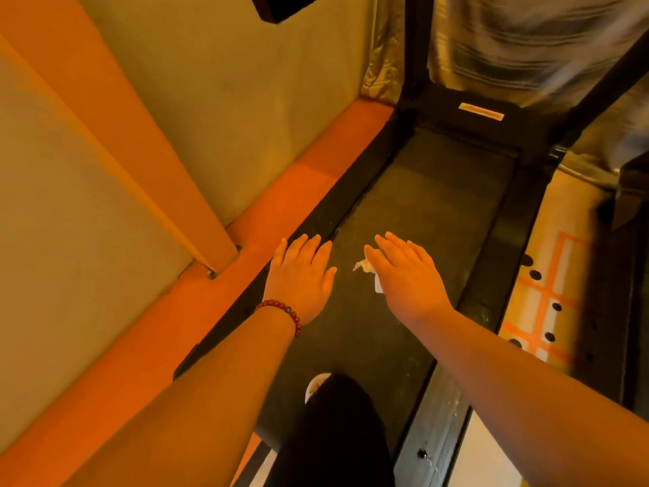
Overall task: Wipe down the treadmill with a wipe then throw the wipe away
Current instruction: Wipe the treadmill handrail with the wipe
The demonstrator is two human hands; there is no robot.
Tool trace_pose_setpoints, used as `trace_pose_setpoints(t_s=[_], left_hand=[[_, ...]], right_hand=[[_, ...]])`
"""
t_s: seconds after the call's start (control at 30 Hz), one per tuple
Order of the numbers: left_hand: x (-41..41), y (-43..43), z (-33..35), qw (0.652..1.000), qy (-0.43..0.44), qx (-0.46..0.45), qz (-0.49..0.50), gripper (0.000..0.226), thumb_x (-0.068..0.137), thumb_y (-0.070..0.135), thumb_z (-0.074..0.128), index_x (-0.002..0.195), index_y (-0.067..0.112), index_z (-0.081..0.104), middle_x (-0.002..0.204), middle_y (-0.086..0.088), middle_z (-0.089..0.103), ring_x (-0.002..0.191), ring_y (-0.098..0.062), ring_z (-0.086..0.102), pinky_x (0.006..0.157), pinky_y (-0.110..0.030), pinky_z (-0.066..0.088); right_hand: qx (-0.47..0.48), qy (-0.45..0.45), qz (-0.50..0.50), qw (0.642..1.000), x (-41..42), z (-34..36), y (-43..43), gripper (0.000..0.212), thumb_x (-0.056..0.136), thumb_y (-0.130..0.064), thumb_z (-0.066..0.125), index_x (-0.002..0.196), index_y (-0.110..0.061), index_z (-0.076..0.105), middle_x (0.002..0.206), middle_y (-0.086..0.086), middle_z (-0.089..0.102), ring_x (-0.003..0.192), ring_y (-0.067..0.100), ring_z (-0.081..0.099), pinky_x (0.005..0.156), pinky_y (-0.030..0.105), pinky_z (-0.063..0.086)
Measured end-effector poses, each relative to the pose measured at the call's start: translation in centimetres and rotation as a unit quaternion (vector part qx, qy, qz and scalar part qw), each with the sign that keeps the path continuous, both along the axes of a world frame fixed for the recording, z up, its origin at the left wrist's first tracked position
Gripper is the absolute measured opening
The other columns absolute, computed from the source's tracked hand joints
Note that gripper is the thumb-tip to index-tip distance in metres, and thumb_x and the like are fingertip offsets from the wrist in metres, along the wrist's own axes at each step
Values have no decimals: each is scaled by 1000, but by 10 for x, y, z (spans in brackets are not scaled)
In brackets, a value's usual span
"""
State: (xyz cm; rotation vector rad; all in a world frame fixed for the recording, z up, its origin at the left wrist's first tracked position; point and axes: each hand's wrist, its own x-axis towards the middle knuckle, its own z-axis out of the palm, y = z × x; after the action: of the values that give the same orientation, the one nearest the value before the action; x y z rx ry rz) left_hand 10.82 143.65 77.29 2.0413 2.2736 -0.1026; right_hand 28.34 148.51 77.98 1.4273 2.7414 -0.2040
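The left hand [302, 275] lay flat, fingers released, over the matte black treadmill belt [439, 205]; the right hand [407, 279], fingers straight, covered a crumpled white wipe [368, 272].

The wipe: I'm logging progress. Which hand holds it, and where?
The right hand has the wipe under its straight fingers, an edge sticking out; the left hand holds nothing.

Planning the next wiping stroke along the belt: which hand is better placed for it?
Right. The right hand has the wipe under its straight fingers over the treadmill belt, with bare belt ahead; the left hand holds nothing, at the belt's left edge.
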Motion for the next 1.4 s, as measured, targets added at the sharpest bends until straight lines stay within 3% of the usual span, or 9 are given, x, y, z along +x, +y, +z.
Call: trace_pose_setpoints(t_s=[0.2, 0.63, 0.8, 0.97, 1.23, 1.4], left_hand=[[-49, 96, 72, 999, -2, -27, -26, 54, 104, 44, 20, 153, 24, 16, 160, 0, 17, 148, -20, 9, 119, -43, 2], [-69, 208, 182, 999, -15, -49, -13, 54, 103, 42, 22, 153, 21, 18, 159, -2, 21, 147, -22, 13, 119, -41, 1], [-79, 257, 213, 999, 16, -5, 31, 59, 100, 44, 9, 153, 20, 19, 159, -3, 22, 147, -21, 13, 118, -40, -2], [-92, 295, 240, 992, 16, 35, 117, 53, 103, 41, 23, 153, 21, 19, 159, 0, 20, 147, -19, 12, 118, -39, -2], [-138, 343, 261, 976, 15, 99, 194, 53, 102, 37, 34, 150, 16, 30, 155, -6, 30, 145, -24, 21, 118, -41, 4], [-184, 382, 265, 970, 6, 141, 197, 50, 100, 34, 41, 146, 13, 39, 151, -9, 37, 141, -28, 29, 117, -45, 11]], right_hand=[[-12, -11, -13, 1000, -46, 70, 101, 71, 96, -10, 50, 154, -25, 13, 162, 2, 9, 150, 21, 0, 120, 40, 2], [-33, 23, -35, 999, -61, 174, 214, 77, 91, -13, 62, 153, -25, 18, 161, 2, 14, 149, 21, 6, 119, 40, 7], [-45, 47, -1, 998, -64, 202, 284, 70, 96, -8, 52, 154, -24, 16, 159, 0, 22, 146, 23, 20, 115, 40, 26], [-63, 82, 73, 992, -86, 221, 354, 62, 96, -5, 46, 151, -23, 23, 156, 0, 29, 135, 28, 38, 99, 43, 47], [-50, 154, 154, 975, -144, 253, 425, 67, 93, -6, 55, 152, -21, 26, 153, 2, 33, 124, 28, 51, 92, 37, 50], [-35, 175, 162, 971, -191, 264, 457, 77, 90, -8, 63, 153, -23, 21, 156, -1, 29, 133, 22, 44, 96, 31, 48]])
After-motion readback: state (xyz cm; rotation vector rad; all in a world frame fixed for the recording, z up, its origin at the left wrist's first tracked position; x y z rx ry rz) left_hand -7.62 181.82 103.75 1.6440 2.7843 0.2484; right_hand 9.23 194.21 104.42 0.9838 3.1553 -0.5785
